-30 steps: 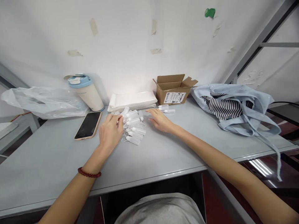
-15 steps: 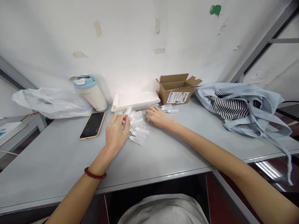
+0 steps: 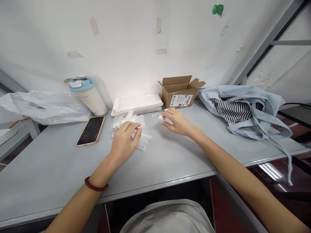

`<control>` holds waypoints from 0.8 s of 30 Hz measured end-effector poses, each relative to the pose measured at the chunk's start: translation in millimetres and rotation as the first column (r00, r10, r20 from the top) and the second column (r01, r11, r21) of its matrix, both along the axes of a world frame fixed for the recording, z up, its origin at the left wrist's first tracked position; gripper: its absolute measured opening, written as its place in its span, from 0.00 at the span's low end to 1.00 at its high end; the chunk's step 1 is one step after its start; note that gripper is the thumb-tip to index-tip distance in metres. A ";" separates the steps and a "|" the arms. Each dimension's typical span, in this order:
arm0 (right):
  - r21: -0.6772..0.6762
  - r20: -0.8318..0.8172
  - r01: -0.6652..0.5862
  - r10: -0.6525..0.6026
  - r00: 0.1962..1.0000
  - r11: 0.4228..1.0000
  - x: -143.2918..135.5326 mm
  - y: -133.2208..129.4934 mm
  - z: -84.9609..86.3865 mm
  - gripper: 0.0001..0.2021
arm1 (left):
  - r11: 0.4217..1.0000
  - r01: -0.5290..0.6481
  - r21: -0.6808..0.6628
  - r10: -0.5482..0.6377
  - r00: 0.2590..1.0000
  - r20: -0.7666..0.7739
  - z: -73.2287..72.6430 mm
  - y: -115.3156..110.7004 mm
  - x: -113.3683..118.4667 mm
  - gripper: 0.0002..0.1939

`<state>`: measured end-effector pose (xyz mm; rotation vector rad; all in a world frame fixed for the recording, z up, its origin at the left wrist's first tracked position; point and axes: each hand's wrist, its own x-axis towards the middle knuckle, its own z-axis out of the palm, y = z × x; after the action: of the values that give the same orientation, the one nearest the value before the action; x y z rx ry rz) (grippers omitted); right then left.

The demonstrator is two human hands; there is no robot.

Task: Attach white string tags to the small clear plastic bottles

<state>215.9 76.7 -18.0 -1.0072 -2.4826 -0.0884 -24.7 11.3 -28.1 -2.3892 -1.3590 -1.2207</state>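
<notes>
My left hand [image 3: 126,137] hovers over a pile of small translucent white plastic bottles [image 3: 143,142]; its fingers are curled, with thumb and forefinger slightly apart and nothing visible between them. Thin white strings stick out of the pile on its left side. To the right of the pile, my right hand [image 3: 177,121] is closed around a small white bottle [image 3: 161,118], its string pointing left. The fingers cover most of that bottle. Behind the right hand, other small bottles are largely hidden.
Flat white sheets or sleeves [image 3: 137,104] lie stacked by the wall, beside an open cardboard box [image 3: 181,98]. On the left are a phone [image 3: 91,131], a blue-lidded tumbler [image 3: 89,97] and a plastic bag [image 3: 46,108]. A blue cloth bag [image 3: 267,97] lies at the right.
My right hand has moved right and toward me, bringing a small bottle with it. My left hand has lowered slightly and let go of the bottle it touched. The view has shifted slightly.
</notes>
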 end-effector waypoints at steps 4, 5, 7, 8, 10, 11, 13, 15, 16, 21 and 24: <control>-0.002 -0.026 -0.087 0.087 0.996 0.996 -6.8 -10.8 0.1 0.09 | 0.998 0.061 0.009 -0.061 0.998 -0.002 2.4 -1.8 1.2 0.09; -0.007 -0.023 -0.100 0.100 0.995 0.995 -8.7 -12.8 -0.1 0.08 | 0.997 0.074 0.006 -0.074 0.997 -0.003 3.1 -2.3 1.6 0.09; -0.018 -0.020 -0.119 0.118 0.993 0.993 -11.8 -15.6 -0.2 0.08 | 0.996 0.093 0.001 -0.093 0.996 -0.013 4.0 -3.1 2.4 0.10; -0.022 -0.018 -0.126 0.126 0.992 0.992 -12.8 -16.7 -0.1 0.07 | 0.995 0.100 0.003 -0.100 0.995 -0.018 4.2 -3.4 2.7 0.10; -0.026 -0.013 -0.136 0.136 0.991 0.990 -13.9 -18.1 0.0 0.07 | 0.992 0.121 0.021 -0.121 0.992 -0.026 4.1 -3.5 3.3 0.10; -0.026 -0.009 -0.139 0.139 0.990 0.990 -14.2 -18.7 0.1 0.07 | 0.990 0.135 0.031 -0.134 0.990 -0.031 3.9 -3.3 3.4 0.10; -0.024 -0.003 -0.143 0.143 0.990 0.989 -14.4 -19.5 0.0 0.07 | 0.986 0.160 0.037 -0.158 0.986 -0.051 3.0 -2.8 3.4 0.09; -0.020 -0.004 -0.151 0.151 0.988 0.988 -14.6 -20.1 -0.1 0.08 | 0.984 0.177 0.014 -0.175 0.981 -0.081 1.9 -2.1 3.3 0.07; -0.017 -0.007 -0.157 0.157 0.988 0.988 -14.8 -20.3 -0.2 0.08 | 0.983 0.181 -0.004 -0.181 0.979 -0.094 1.3 -1.7 3.2 0.07; 0.007 -0.003 -0.170 0.170 0.985 0.985 -16.0 -21.2 -0.4 0.08 | 0.980 0.191 -0.048 -0.194 0.979 -0.069 0.1 -1.4 4.8 0.09; 0.007 0.000 -0.180 0.180 0.984 0.984 -17.4 -22.7 0.1 0.08 | 0.986 0.157 -0.061 -0.156 0.988 0.011 1.6 -3.4 7.6 0.08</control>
<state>198.5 54.0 -18.0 -0.7754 -2.5580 -0.0388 -17.2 7.9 -26.5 -2.5801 -1.2482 -1.2413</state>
